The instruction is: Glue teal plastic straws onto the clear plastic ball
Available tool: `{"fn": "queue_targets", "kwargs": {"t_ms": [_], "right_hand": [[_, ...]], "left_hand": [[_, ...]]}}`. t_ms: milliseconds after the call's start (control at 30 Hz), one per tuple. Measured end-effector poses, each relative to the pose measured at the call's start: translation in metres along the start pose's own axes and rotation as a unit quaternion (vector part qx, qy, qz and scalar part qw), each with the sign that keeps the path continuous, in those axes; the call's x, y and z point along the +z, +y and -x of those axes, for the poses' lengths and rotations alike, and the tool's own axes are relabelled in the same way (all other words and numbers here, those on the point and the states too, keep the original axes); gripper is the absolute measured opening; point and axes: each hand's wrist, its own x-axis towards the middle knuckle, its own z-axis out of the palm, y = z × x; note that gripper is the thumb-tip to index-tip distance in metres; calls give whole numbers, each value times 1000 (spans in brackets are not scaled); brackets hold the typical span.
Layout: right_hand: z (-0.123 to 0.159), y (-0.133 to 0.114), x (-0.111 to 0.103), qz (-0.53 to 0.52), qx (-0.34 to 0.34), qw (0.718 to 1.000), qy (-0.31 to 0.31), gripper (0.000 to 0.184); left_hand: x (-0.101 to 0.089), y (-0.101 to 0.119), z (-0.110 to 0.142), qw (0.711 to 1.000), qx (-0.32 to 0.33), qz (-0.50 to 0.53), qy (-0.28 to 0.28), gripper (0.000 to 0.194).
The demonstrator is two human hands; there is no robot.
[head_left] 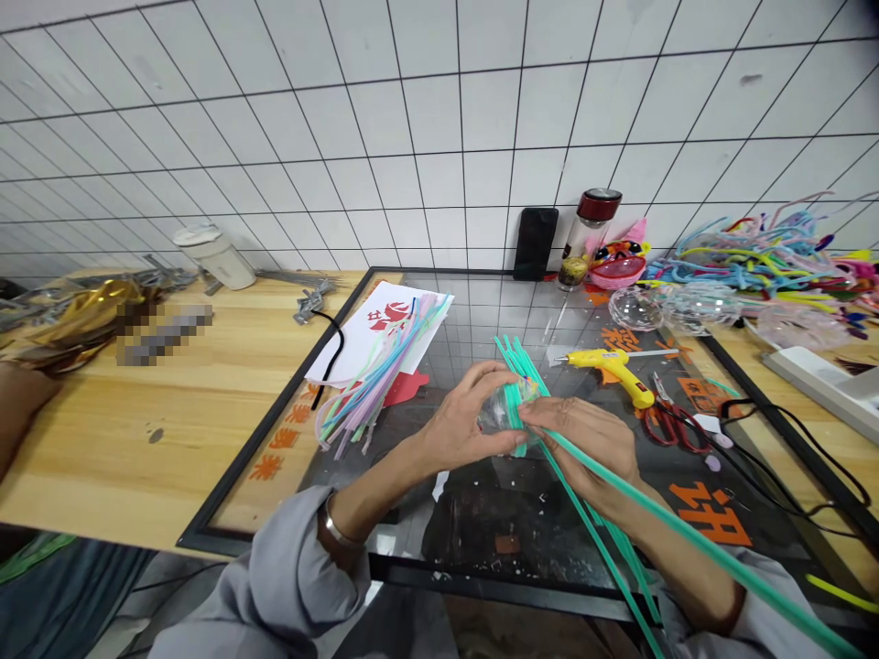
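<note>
My left hand (467, 416) curls its fingers and thumb round a clear plastic ball (490, 414) above the glass-topped board. Teal-green chenille stems run in a band (514, 407) across the ball's side. Pressed against that band, my right hand (591, 439) pinches one long teal chenille stem (693, 533), whose free end trails toward the lower right corner. More loose teal chenille stems (512, 351) lie on the board, passing beneath my right hand and forearm. My fingers partly hide the ball and the pinched end of the stem.
Right of my hands lie a yellow glue gun (622, 368), red-handled scissors (677, 428) and a black cable (769, 485). Pastel chenille stems (381, 375) rest on white paper (357, 331) at left. Behind stand a phone (536, 243) and a bottle (583, 243). Clear plastic shells (635, 309) sit farther right.
</note>
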Motion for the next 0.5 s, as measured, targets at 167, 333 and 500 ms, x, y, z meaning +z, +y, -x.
{"fn": "queue_targets", "kwargs": {"t_ms": [167, 333, 500], "right_hand": [[1, 1, 1, -1, -3, 1000, 1, 27], [0, 1, 1, -1, -4, 1000, 3, 29], [0, 1, 1, 2, -5, 1000, 3, 27]], "left_hand": [[0, -2, 1, 1000, -1, -1, -8, 58], [-1, -4, 0, 1000, -2, 1, -13, 59], [0, -3, 0, 1000, -22, 2, 10, 75]]}}
